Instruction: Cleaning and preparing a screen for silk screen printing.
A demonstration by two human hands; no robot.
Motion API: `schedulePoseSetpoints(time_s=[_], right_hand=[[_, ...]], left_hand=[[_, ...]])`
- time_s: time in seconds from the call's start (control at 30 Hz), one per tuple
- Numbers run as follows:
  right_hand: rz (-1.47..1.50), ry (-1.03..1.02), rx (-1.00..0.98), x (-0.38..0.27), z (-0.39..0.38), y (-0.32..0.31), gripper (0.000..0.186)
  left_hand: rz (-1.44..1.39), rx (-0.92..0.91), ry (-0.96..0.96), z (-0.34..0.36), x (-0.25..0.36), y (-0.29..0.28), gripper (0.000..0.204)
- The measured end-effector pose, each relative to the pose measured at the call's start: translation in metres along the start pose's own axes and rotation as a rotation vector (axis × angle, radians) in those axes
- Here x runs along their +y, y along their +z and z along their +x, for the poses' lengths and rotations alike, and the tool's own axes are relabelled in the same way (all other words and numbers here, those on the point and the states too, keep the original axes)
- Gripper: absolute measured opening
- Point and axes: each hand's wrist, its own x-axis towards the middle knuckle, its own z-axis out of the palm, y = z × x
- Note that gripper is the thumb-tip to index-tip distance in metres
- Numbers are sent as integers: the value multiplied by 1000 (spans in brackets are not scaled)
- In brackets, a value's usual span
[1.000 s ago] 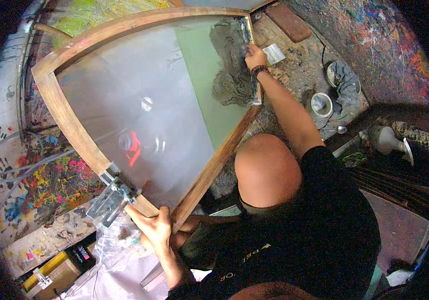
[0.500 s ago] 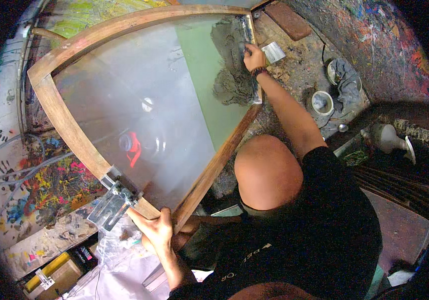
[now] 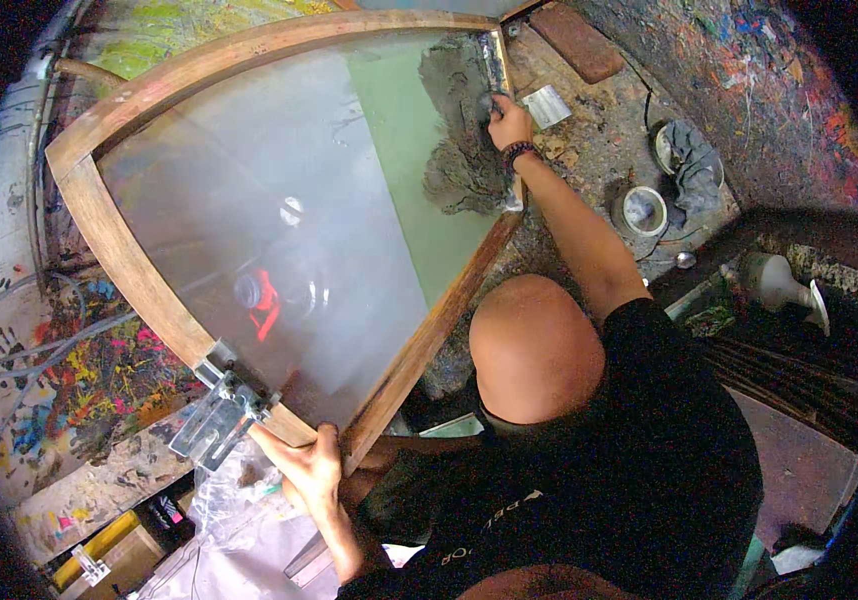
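Note:
A large wooden-framed screen (image 3: 249, 190) with pale mesh is tilted across the view, a green band toward its right end. Dark grey ink or paste (image 3: 461, 165) is smeared over the mesh there. My left hand (image 3: 314, 468) grips the wooden frame's near corner, thumb on top, beside a metal clamp (image 3: 224, 395) on the frame. At the screen's right end, my right hand (image 3: 511, 125) is closed by the smeared frame edge, a bracelet on its wrist. Something small and dark shows at its fingers, mostly hidden, so its kind is unclear.
My bare knee (image 3: 536, 345) rises beside the frame. On the stained surface at right lie a brown brick-like block (image 3: 576, 42), a white card (image 3: 547, 107), a white tub (image 3: 641, 208) and a grey rag (image 3: 694, 165). A paint-splattered board (image 3: 99, 350) lies left.
The screen frame has shifted slightly left in view, with my left hand still on its corner. My right hand has moved a little toward me along the smeared edge.

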Motion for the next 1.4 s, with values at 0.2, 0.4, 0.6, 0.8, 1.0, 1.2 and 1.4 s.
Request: schedulePoseSetpoints(time_s=[0.2, 0.4, 0.6, 0.8, 1.0, 1.2, 1.4], right_hand=[[-20, 52, -67, 2, 10, 1, 30], [35, 124, -105, -4, 14, -1, 30], [27, 235, -137, -8, 21, 1, 29], [141, 244, -193, 1, 19, 5, 27], [85, 169, -117, 13, 25, 7, 28], [-50, 67, -193, 38, -93, -14, 32], [-52, 47, -125, 36, -69, -5, 31]], left_hand=[[156, 1, -256, -4, 11, -2, 101], [-22, -14, -120, -1, 16, 1, 101], [42, -15, -47, -1, 3, -2, 101], [-75, -6, -133, -3, -3, 1, 102], [-78, -25, -11, 0, -1, 0, 102], [11, -11, 38, 2, -14, 1, 102], [-62, -9, -22, -1, -7, 2, 101]])
